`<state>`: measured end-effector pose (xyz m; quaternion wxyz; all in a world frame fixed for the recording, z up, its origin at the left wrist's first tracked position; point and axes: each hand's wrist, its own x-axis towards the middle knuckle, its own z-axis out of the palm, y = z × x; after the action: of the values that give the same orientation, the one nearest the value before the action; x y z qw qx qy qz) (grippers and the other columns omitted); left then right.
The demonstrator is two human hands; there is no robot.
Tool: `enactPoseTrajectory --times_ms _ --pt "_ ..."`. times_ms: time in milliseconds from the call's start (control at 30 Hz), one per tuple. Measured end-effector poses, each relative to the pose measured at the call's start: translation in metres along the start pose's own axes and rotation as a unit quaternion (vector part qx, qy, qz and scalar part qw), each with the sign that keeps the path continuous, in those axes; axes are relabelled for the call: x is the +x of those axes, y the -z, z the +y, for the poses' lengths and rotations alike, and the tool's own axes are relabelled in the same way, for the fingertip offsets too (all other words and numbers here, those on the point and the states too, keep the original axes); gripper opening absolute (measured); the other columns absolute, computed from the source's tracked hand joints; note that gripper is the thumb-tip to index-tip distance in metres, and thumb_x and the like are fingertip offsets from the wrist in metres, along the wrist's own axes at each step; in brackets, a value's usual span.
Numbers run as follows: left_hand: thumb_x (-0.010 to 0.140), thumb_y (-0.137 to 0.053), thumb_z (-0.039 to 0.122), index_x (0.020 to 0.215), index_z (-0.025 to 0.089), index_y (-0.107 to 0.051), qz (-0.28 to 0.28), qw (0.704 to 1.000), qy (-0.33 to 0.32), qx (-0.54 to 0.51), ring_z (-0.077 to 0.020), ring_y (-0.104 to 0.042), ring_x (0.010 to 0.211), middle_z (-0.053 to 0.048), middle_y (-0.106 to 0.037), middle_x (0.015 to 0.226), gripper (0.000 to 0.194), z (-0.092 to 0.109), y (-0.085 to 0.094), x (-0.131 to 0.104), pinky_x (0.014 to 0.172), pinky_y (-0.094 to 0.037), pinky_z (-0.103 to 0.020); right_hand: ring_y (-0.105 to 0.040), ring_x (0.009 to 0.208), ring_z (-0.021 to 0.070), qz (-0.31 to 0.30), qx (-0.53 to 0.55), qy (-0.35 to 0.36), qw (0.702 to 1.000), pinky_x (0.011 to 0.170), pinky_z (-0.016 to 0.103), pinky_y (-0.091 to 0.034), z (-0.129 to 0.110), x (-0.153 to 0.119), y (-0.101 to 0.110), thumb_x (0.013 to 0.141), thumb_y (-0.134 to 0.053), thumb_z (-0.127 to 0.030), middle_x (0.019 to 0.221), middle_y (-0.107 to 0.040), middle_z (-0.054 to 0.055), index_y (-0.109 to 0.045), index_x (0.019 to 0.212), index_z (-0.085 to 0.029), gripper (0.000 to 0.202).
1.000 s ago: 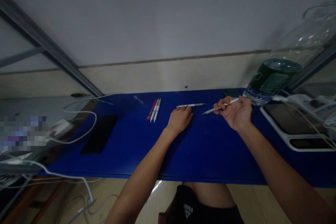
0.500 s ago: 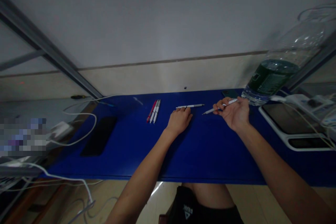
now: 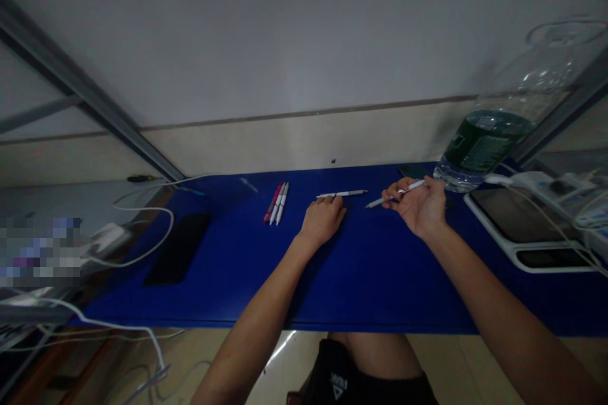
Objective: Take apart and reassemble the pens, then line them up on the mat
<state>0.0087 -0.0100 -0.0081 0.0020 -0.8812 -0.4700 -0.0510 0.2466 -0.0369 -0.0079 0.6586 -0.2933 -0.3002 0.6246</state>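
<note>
My right hand (image 3: 420,205) is closed around a white pen (image 3: 377,202), palm turned up, with the pen's grey tip pointing left above the table. Palm down on the blue tabletop (image 3: 361,278) lies my left hand (image 3: 323,218), its thumb apart from the fingers. Just beyond its fingertips is a second white pen (image 3: 349,193), lying crosswise; whether the fingers touch it I cannot tell. To the left, a red pen (image 3: 272,204) and two white pens (image 3: 280,204) lie side by side.
A large clear bottle with a green label (image 3: 489,142) stands at the back right. A scale-like white device (image 3: 517,228) and a power strip (image 3: 551,186) sit at the right. On the left are a black phone (image 3: 178,250) and a white cable (image 3: 173,221).
The view has shifted very slightly. Both hands and the pens keep nearly the same places; my right hand still holds its pen.
</note>
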Motion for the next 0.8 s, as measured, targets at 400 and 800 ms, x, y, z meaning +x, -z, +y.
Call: enactPoseTrajectory --times_ms 400,800 --pt "0.104 -0.039 0.037 0.110 0.019 -0.057 -0.002 1.000 0.001 0.008 -0.0251 -0.064 0.103 -0.011 -0.068 0.114 0.026 0.0002 0.0006 -0.0003 0.090 -0.051 -0.038 -0.057 0.070 0.0236 0.013 0.001 0.023 1.000 0.057 0.036 -0.051 -0.0032 -0.0006 -0.0028 0.082 -0.045 -0.062 0.064 -0.047 0.003 -0.046 0.068 -0.024 0.040" --pt "0.104 -0.040 0.037 0.111 0.020 -0.057 -0.002 1.000 0.003 0.001 -0.0260 -0.064 0.104 -0.012 -0.067 0.115 0.026 0.0008 0.0005 -0.0014 0.090 -0.051 -0.038 -0.056 0.070 0.0244 0.002 0.007 0.001 1.000 0.056 0.036 -0.049 -0.0034 0.0005 0.0015 0.081 -0.044 -0.064 0.063 -0.046 0.003 -0.047 0.068 -0.024 0.042"
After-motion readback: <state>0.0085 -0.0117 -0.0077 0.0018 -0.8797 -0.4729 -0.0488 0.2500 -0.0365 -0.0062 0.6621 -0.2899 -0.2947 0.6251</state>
